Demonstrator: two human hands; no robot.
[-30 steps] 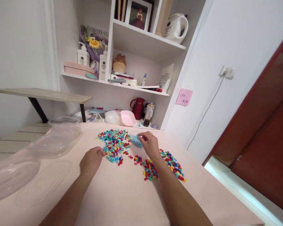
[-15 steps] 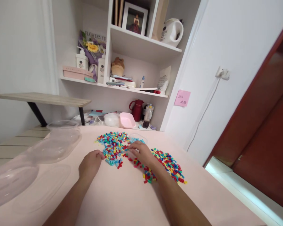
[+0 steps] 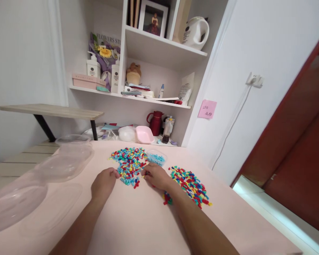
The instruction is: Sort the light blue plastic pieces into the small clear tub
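A heap of small coloured plastic bricks (image 3: 129, 166), many of them light blue, lies mid-table. At its left edge is my left hand (image 3: 104, 184), fingers curled and thumb pressed in; whatever it may hold is hidden. My right hand (image 3: 158, 176) bends its fingers down around a few small bricks at the heap's right side, where a yellow one and a dark one show at the fingertips. Behind that hand stands a clear tub (image 3: 163, 160) with light blue bricks inside. A second heap of mixed bricks (image 3: 192, 186) spreads to the right, partly behind my right forearm.
Clear plastic containers (image 3: 66, 166) and lids stand along the table's left side. At the back are a pink tray (image 3: 145, 135), a red jug (image 3: 156, 123) and a bottle (image 3: 167, 130). A small wooden stand (image 3: 53, 110) rises at the left.
My right hand has drawn slightly down and its fingers have curled in around small bricks. The light blue bricks in the tub show more fully. My left hand has barely moved.
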